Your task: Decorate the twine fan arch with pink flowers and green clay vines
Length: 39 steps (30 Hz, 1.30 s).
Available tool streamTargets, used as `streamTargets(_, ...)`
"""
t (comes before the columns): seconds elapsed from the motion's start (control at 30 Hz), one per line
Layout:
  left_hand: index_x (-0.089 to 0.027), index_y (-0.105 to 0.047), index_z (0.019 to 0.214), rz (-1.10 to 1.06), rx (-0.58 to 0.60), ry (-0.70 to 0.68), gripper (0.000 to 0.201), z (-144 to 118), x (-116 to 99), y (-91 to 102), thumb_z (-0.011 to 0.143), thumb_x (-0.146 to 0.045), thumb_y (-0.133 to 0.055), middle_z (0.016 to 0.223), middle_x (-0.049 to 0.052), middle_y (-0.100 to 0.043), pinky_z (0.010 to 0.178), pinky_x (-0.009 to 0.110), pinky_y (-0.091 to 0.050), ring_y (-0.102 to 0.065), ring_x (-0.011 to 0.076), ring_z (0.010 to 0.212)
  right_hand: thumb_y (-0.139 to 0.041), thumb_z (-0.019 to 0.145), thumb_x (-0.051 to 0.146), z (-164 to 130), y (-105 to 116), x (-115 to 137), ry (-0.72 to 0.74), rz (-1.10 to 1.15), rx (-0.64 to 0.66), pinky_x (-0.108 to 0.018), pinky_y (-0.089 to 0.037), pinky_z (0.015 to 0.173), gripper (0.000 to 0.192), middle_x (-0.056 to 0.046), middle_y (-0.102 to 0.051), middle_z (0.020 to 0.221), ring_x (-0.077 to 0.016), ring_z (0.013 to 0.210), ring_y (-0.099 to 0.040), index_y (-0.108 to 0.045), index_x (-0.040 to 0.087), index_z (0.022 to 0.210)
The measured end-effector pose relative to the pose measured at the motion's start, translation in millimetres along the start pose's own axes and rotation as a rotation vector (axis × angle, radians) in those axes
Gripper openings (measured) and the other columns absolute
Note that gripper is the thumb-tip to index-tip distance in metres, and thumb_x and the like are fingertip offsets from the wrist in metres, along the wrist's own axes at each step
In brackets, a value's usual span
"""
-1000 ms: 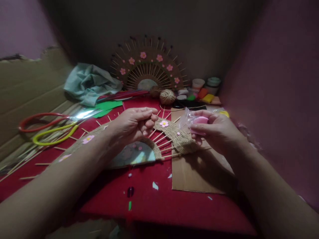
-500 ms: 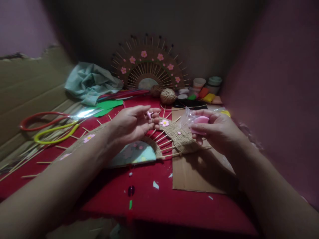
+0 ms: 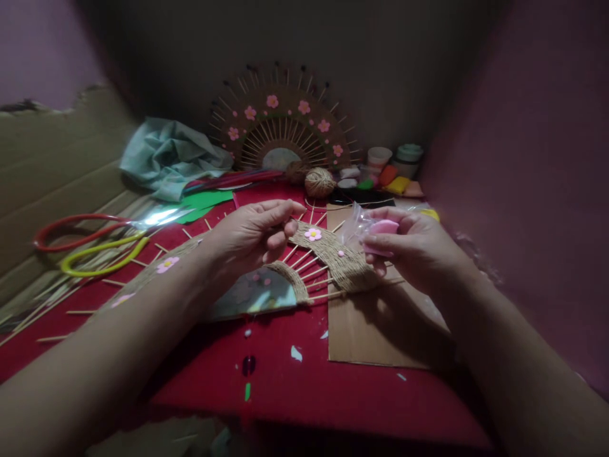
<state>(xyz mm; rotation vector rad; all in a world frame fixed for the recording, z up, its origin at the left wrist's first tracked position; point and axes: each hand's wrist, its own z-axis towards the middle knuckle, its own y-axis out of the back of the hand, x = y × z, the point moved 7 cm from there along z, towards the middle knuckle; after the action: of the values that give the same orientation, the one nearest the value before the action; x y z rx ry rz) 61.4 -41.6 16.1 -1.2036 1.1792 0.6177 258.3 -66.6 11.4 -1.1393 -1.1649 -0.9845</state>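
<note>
Right hand [image 3: 413,244] clamped on pink clay [image 3: 383,228] and plastic bag [image 3: 353,227], above right end of fan [image 3: 349,271]; left hand [image 3: 254,231] curled, any contents hidden. Clay could be dented if over-squeezed.

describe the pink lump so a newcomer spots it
Find the red tabletop, then the cardboard sheet on its right. Over that, the right hand grips clear plastic and the pink lump; unlike the pink flower nearby, it shows no yellow centre.
</note>
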Motion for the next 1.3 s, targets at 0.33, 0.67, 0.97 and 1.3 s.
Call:
streamTargets(0.33, -0.003, -0.068, 0.091, -0.079, -0.083, -0.006, 0.026, -3, -4, -3.9, 0.088, 0.003, -0.042, 0.065, 0.005, -0.061, 0.039, 0.011, -0.046, -0.057, 0.0056, 0.047, -0.077, 0.061, 0.016, 0, 1, -1, 0.0, -0.001, -0.003, -0.02, -0.043, 0.036, 0.033, 0.003, -0.059, 0.051, -0.0115, 0.045, -0.055, -0.062, 0.018, 0.09)
streamTargets(0.67, -0.01, -0.063, 0.071, 0.012, -0.086, -0.001, 0.027, -6, -7, -1.7, 0.091, -0.006, -0.045, 0.057, 0.001, -0.061, 0.026, 0.009, -0.036, -0.051, 0.004, 0.034, -0.077, 0.062, 0.017, -1, -1, 1, 0.008, -0.01, 0.008, -0.02, -0.044, 0.037, 0.032, 0.003, -0.059, 0.051, -0.0114, 0.045, -0.055, -0.062, 0.018, 0.09)
streamTargets(0.97, -0.007, -0.068, 0.084, 0.018, -0.031, -0.04, 0.024, -4, -9, -1.5, 0.092, -0.005, -0.045, 0.069, 0.008, -0.069, 0.039, 0.008, -0.047, -0.062, 0.0059, 0.047, -0.079, 0.06, 0.018, -1, 1, 0, 0.005, -0.01, -0.006, -0.02, -0.043, 0.036, 0.034, 0.003, -0.059, 0.051, -0.0117, 0.045, -0.055, -0.061, 0.018, 0.089)
streamTargets(1.3, -0.012, -0.064, 0.076, 0.106, 0.055, -0.094, 0.018, -9, -20, -7.7, 0.088, -0.008, -0.052, 0.062, 0.002, -0.065, 0.028, 0.011, -0.038, -0.052, 0.005, 0.031, -0.079, 0.061, 0.019, -1, -1, 1, 0.007, -0.02, 0.007, -0.021, -0.043, 0.036, 0.033, 0.003, -0.058, 0.051, -0.0125, 0.046, -0.056, -0.061, 0.018, 0.089)
